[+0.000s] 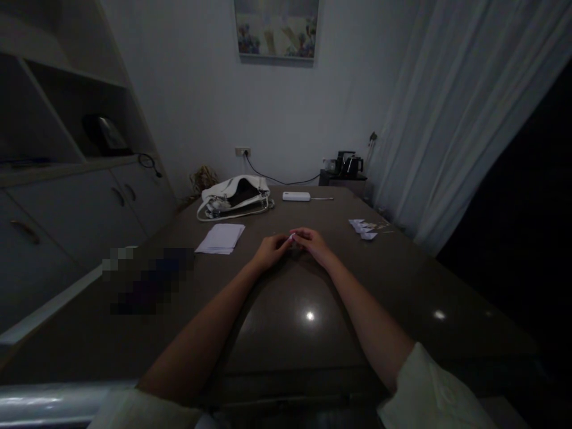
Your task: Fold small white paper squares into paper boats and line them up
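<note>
My left hand (270, 250) and my right hand (313, 241) meet over the middle of the dark table. Between their fingertips is a small white piece of paper (292, 237), pinched from both sides and mostly covered by the fingers. Its exact shape is too small to make out. Left of my hands lies a stack of white paper sheets (221, 238), slightly fanned. Over to the right, several small folded paper pieces (363, 226) lie beside thin, light-coloured sticks or strips (379, 226) that I cannot identify.
Toward the back of the table (286, 339) sits a white handbag (235, 196). A white power bank (296, 196) with a short cable lies right of it. Black kettles (351, 165) stand on a small cabinet behind. A blurred-out dark patch (154, 280) covers something at the left.
</note>
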The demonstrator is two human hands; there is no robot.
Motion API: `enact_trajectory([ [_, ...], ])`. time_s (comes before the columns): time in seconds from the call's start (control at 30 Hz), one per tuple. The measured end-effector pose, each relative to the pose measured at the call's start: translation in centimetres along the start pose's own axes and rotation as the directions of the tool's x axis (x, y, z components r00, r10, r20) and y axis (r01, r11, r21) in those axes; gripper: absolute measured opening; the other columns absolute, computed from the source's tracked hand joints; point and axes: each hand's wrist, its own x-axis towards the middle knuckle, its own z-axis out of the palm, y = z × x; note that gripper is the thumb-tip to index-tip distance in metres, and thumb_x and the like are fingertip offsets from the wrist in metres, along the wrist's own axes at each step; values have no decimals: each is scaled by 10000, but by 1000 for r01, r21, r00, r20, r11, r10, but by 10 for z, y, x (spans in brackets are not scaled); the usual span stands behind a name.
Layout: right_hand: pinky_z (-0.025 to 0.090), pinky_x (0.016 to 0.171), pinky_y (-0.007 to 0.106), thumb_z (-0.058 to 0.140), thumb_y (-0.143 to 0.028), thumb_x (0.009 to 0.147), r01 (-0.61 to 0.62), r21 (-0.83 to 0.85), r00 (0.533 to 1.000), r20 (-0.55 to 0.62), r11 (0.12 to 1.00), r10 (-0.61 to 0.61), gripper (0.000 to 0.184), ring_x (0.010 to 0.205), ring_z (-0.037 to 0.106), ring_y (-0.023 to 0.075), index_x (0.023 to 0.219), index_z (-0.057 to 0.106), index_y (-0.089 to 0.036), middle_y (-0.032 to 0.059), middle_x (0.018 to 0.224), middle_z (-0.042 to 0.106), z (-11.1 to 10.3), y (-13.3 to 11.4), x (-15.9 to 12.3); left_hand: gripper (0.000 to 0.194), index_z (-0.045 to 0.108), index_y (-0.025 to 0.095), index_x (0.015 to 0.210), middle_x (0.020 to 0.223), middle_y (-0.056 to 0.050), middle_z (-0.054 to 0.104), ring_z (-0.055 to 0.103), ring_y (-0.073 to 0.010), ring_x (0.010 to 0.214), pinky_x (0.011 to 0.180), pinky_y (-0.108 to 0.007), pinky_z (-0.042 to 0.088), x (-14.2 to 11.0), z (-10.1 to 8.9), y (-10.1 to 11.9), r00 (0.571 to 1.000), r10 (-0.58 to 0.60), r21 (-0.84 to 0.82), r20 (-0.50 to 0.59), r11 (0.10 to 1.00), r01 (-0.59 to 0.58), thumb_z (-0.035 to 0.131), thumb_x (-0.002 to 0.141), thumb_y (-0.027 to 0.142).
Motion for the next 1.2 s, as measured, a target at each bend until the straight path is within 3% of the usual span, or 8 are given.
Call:
enact_trajectory([
  [0.33, 384, 556, 212, 670, -344, 645, 4, -25, 1000, 0, 1000, -4, 310, 637, 541, 99, 904, 647, -176, 28, 816, 649, -2, 5, 3, 448, 654, 117, 906, 834, -65, 670, 586, -169, 720, 675, -245, 426, 1, 1, -5, 1000, 0, -34, 1, 999, 0, 370, 848, 459],
  [1.2, 379, 544, 206, 669, -329, 638, 0, -35, 1000, -7, 999, 0, 291, 612, 537, 93, 880, 650, -167, 30, 802, 655, 0, 1, 1, 446, 652, 117, 871, 798, -66, 672, 595, -173, 697, 633, -242, 417, 1, 0, -3, 1000, -23, -31, 3, 999, 23, 363, 849, 456],
])
